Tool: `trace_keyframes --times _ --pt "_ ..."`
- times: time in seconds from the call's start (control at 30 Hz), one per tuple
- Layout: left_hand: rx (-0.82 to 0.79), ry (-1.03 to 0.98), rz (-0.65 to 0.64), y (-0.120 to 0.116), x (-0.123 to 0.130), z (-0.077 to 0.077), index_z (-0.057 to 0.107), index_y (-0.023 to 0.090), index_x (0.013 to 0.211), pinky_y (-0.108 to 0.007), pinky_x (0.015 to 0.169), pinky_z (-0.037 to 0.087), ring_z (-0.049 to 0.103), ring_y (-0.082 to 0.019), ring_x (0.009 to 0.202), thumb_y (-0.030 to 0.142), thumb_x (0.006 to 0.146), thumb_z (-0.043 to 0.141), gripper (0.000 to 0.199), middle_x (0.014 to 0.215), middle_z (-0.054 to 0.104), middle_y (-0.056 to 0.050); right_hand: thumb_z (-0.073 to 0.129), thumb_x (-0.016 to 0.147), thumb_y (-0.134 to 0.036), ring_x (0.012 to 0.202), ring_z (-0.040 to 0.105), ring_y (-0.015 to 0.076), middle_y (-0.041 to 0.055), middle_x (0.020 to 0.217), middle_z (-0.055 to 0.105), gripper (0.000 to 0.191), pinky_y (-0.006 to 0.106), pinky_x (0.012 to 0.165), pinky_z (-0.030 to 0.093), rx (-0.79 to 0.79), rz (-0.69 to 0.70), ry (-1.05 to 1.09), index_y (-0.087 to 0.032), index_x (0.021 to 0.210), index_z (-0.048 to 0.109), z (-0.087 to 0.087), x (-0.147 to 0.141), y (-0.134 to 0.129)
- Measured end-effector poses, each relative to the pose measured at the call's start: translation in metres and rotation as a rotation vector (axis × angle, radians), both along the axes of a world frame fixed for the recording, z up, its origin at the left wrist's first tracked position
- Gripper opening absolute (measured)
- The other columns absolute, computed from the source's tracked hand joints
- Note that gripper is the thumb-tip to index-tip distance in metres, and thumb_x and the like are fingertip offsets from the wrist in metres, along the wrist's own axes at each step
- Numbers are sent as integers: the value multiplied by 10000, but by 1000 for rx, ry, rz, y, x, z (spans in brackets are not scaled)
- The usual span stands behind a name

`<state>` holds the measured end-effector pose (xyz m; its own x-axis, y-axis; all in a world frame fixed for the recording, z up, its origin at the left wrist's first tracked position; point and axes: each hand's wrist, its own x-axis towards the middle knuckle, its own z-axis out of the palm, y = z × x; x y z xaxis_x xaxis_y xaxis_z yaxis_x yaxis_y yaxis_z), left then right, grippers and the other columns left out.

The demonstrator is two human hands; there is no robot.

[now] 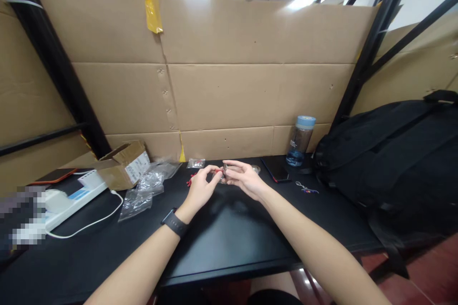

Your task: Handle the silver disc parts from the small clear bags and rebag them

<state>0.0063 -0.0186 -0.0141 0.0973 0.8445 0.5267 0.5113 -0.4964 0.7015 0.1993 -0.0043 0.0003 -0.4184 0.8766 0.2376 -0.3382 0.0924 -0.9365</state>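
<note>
Both my hands meet above the middle of the black table (pixel 229 233). My left hand (pixel 201 189), with a dark watch on the wrist, pinches a small red piece (pixel 217 170). Against it, the fingers of my right hand (pixel 246 178) close on a small dark, shiny item (pixel 224 169), too small to name. Some red pieces (pixel 190 181) lie just left of my left hand. A small clear packet (pixel 196 163) rests behind them. Part of a round, clear object (pixel 256 169) shows behind my right hand.
At the left are an open cardboard box (pixel 123 164), clear plastic bags (pixel 152 183), a power strip (pixel 77 205) and a white cable (pixel 95 223). To the right are a phone (pixel 276 170), a bottle (pixel 301 142), a keychain (pixel 307 188) and a black backpack (pixel 397 157). Cardboard walls the back.
</note>
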Motion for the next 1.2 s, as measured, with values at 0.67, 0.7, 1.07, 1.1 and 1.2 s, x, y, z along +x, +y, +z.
trace_keyframes --times 0.67,0.7,1.07,1.1,1.2 --pt "-32 817 -287 -14 14 -15 520 498 1410 -568 1071 300 366 -342 1391 559 1017 344 435 1497 457 -70 767 640 -250 658 642 172 21 731 728 181 252 621 443 629 -161 -1310 -200 814 772 18 70 20" --pt "-37 822 -295 -14 14 -15 511 505 1415 -573 1073 297 354 -347 1400 563 1015 348 435 1515 444 -65 777 638 -263 666 648 176 26 737 731 189 254 624 446 621 -155 -1320 -199 816 775 15 70 22" --pt "-73 815 -326 -15 12 -14 506 512 1417 -584 1092 296 340 -344 1417 566 1006 381 433 1579 388 -30 785 689 -205 717 672 156 23 826 752 228 224 651 436 680 -77 -1230 -202 917 806 5 61 27" --pt "-79 811 -328 -15 12 -15 502 516 1417 -588 1092 299 330 -346 1424 566 1005 385 432 1585 379 -26 795 692 -204 713 667 151 16 818 746 220 221 644 427 667 -106 -1227 -205 912 801 3 59 27" --pt "-106 809 -319 -15 12 -15 481 527 1427 -619 1087 294 298 -357 1448 559 1002 398 435 1609 337 -31 842 682 -240 700 648 141 -1 775 717 217 218 624 401 629 -260 -1231 -200 881 766 -2 52 29"
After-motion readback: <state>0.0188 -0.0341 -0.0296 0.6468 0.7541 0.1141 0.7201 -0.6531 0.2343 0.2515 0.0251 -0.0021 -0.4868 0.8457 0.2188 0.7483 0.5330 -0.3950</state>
